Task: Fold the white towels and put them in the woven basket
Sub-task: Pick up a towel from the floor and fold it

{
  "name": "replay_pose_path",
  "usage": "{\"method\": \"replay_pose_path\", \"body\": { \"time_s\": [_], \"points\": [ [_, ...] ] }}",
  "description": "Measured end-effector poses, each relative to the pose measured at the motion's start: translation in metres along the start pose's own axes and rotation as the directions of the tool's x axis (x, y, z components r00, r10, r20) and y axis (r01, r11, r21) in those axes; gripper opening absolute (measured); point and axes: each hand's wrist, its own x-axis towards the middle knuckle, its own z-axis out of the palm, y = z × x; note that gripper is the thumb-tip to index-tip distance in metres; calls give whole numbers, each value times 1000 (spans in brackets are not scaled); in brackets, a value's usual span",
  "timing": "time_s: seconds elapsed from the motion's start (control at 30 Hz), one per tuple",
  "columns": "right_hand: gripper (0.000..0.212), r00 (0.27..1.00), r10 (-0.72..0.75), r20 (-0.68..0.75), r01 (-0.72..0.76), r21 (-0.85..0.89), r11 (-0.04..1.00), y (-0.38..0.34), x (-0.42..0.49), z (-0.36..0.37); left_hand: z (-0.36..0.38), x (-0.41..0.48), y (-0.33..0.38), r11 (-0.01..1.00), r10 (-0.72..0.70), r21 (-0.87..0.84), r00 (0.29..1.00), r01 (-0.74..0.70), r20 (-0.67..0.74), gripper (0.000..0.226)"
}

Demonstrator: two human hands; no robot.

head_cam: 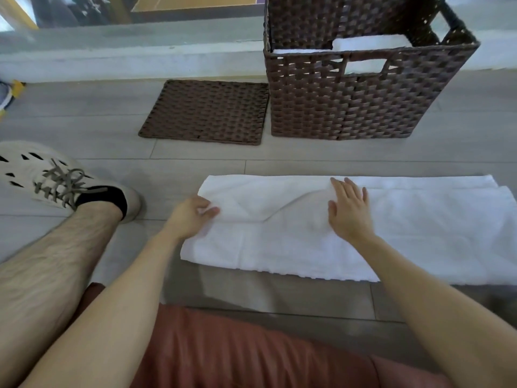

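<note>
Two folded towels (369, 42) in woven basket (335, 107); third towel (419, 233) spread on floor (84, 121).

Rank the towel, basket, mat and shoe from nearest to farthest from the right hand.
1. The towel, under the right hand.
2. The basket, straight ahead.
3. The mat, ahead and left.
4. The shoe, far left.

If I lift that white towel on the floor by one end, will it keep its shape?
Probably not: the white towel creases where the left hand pinches it, so it would likely droop. Its folded layers suggest some weight; lying flat, it should slide, not roll.
</note>
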Motion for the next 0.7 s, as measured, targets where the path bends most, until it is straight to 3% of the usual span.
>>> {"method": "replay_pose_path", "body": {
  "time_s": [0.03,0.13,0.33,0.43,0.57,0.67,0.7],
  "points": [
    [56,999,25,32,-24,-21,999,8,8,-1,1,4,-4,998,-45,-50,997,42,-58,47],
    [38,996,47,79,-42,-63,997,22,28,-9,-2,18,-8,968,-197,-200,955,153,-224,56],
    [12,979,-8,206,12,-17,1000,25,65,-37,16,45,-11,952,-278,-214,910,218,-309,43],
    [20,971,15,239,-22,23,999,22,73,-45,24,52,-19,947,-302,-207,897,245,-323,37],
    [12,973,119,198,-119,-9,993,53,61,-53,24,54,-22,941,-335,-179,871,288,-360,34],
    [36,963,188,192,-172,-96,980,101,42,-65,27,48,-5,928,-362,-96,816,359,-451,16],
    [41,965,192,176,-177,-96,980,114,37,-67,31,45,5,934,-298,12,799,356,-522,24]
  ]
}}
